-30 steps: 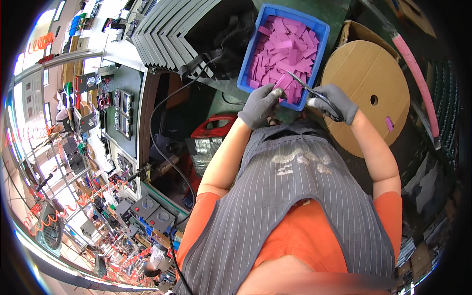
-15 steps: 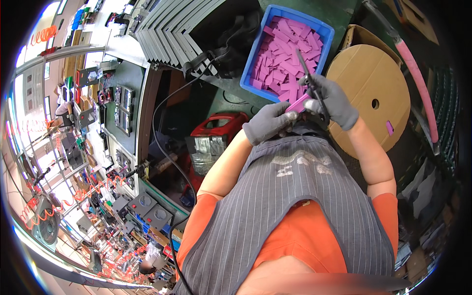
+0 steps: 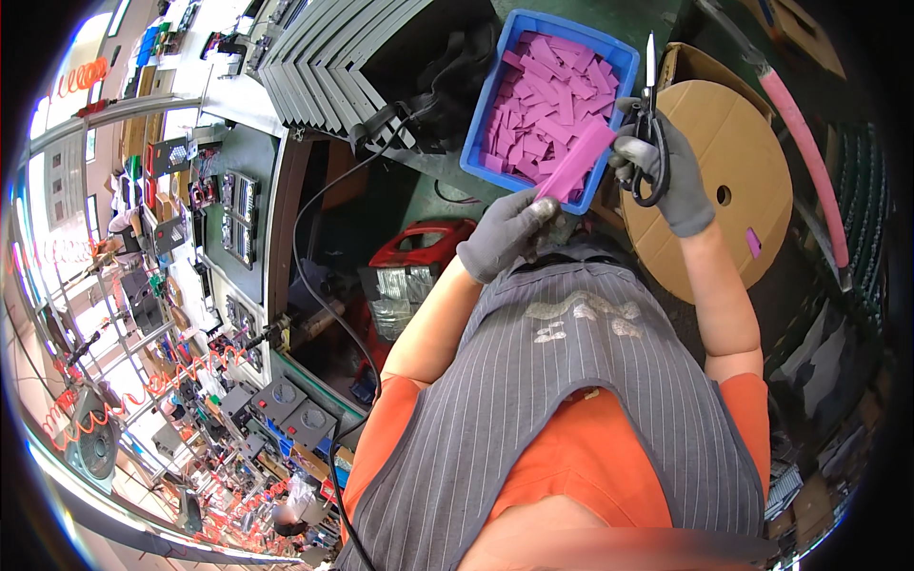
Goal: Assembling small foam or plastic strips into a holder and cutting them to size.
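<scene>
Cluttered workshop, dark green tabletop (image 3: 447,176). Since half a second ago both hands lifted off the blue bin (image 3: 495,114): left hand (image 3: 505,233) pinches a pink strip (image 3: 576,162), right hand (image 3: 662,167) grips scissors (image 3: 651,114), blades now pointing up, clear of the strip. Bin of pink pieces just beyond, cardboard reel (image 3: 724,181) right.

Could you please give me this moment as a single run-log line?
left hand: holds pink strip | right hand: holds scissors, blades up | blue bin: pink pieces | cardboard reel: right
</scene>
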A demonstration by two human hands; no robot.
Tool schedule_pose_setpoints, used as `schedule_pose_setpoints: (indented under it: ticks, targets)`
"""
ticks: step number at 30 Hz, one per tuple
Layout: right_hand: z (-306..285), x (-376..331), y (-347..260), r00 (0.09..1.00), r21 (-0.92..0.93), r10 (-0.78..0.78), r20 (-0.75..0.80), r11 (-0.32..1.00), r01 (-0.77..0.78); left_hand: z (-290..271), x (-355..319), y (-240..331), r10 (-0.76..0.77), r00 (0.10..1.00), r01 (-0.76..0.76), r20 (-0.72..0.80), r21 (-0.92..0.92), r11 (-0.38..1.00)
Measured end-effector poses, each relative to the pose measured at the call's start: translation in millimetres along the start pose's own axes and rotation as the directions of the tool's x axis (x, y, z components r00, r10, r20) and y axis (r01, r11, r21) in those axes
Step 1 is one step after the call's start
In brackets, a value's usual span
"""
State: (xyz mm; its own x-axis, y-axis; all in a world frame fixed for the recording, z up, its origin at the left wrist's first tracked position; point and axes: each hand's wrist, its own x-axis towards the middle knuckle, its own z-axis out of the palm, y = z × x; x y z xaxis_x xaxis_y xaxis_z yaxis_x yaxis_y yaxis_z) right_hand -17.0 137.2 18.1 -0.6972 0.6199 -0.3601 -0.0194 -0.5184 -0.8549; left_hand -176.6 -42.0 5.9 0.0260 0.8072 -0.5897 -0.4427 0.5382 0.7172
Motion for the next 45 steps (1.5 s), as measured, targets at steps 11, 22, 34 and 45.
schedule_pose_setpoints:
  ticks: [11, 22, 34, 45]
  targets:
    - [-38, -41, 12, 0.822, -0.476, 0.395, 0.411, 0.862, -0.176, -1, -1, 8, 0.023, 0.999, -0.022, -0.043, 0.011, 1.000]
    - [-19, -29, 15, 0.874, -0.507, 0.222, 0.432, 0.861, 0.032, 5, 1, 5, 0.015, 0.999, -0.015, -0.030, 0.002, 1.000]
    - [-13, -18, 12, 0.878, -0.523, 0.397, 0.266, 0.825, -0.215, -9, 20, -3, -0.042, 0.999, 0.044, -0.024, 0.082, 0.996]
    - [-34, -13, 38, 0.975, -0.153, 0.178, 0.134, 0.976, -0.158, -21, 6, -4, -0.057, 0.998, 0.062, -0.039, 0.130, 0.990]
